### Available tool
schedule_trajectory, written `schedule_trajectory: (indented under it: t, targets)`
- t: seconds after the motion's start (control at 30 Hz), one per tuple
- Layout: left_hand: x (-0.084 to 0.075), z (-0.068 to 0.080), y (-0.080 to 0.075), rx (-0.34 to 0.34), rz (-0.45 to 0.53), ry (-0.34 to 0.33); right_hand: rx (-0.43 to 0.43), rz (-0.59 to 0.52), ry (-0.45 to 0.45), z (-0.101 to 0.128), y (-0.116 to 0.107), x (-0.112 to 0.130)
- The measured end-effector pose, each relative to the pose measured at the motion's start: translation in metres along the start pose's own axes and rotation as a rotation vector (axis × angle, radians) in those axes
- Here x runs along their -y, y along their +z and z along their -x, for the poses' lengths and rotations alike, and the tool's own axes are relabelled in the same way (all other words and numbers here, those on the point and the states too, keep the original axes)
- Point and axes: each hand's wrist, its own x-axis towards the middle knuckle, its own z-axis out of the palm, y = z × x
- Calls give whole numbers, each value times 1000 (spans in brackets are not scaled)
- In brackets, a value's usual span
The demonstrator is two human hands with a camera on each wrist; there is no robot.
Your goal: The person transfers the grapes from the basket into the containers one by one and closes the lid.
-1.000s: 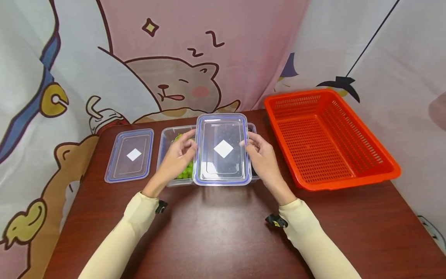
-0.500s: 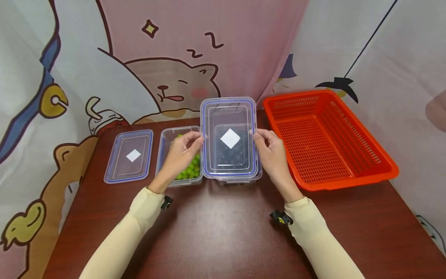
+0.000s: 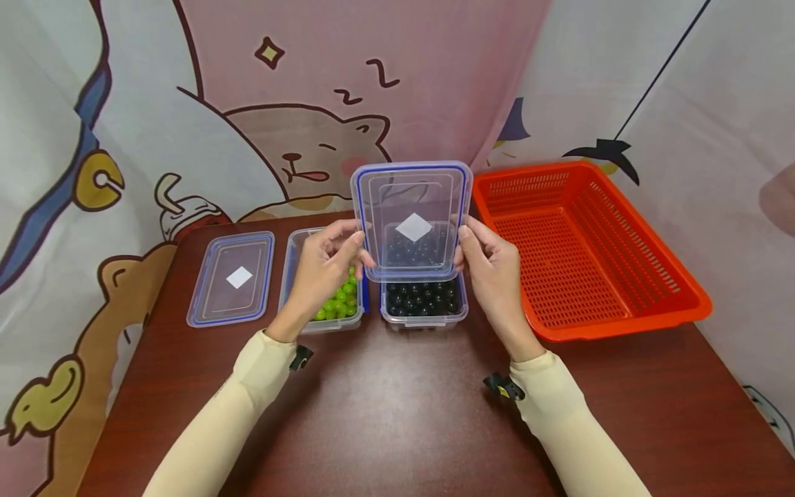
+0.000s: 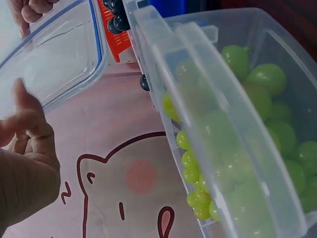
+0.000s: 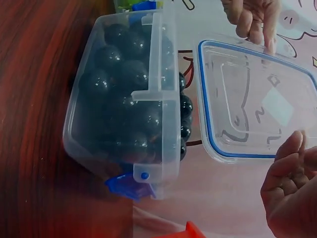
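Between both hands, a clear rectangular lid (image 3: 397,200) with a blue seal and a white diamond label is held tilted up above a clear box (image 3: 424,321). Black grapes (image 3: 422,300) fill that box. My left hand (image 3: 326,269) pinches the lid's left edge, above a second clear box (image 3: 304,327) of green grapes (image 3: 338,304). On the lid's right edge, my right hand (image 3: 493,273) grips with thumb and fingers. The right wrist view shows a gap between the lid (image 5: 228,99) and the black-grape box (image 5: 171,114). A blue side clip (image 5: 129,187) hangs unfastened there.
A second, similar lid (image 3: 217,297) lies flat on the brown table (image 3: 385,414) at the left. To the right stands a red perforated plastic basket (image 3: 553,269). Behind the table hangs a cartoon-printed curtain (image 3: 447,83).
Both hands have raised the lid, moved it slightly right and away, and tilted it more upright. The black grapes now show below its lower edge. The boxes have stayed in place.
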Motion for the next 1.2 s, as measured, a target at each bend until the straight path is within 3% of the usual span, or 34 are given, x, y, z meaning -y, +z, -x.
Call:
schedule_trajectory:
  t: [0.27,0.4,0.67,0.8,0.93,1.2]
  targets:
    - [2,0,-1,31,-26,67,-31,109,-50,3,-2,-3]
    - [6,0,-1,67,-6,42,-35,197,-72,7,-2,-6]
    - [9,2,-4,43,-45,-22,21,186,-93,16,-6,-15]
    - [11,4,-9,58,-54,-56,41,211,-46,20,-9,-18]
    - [14,8,-12,98,-62,-109,76,168,52,22,-11,-21]
    - [24,11,-11,195,-190,-186,145,172,120,28,-13,-28]
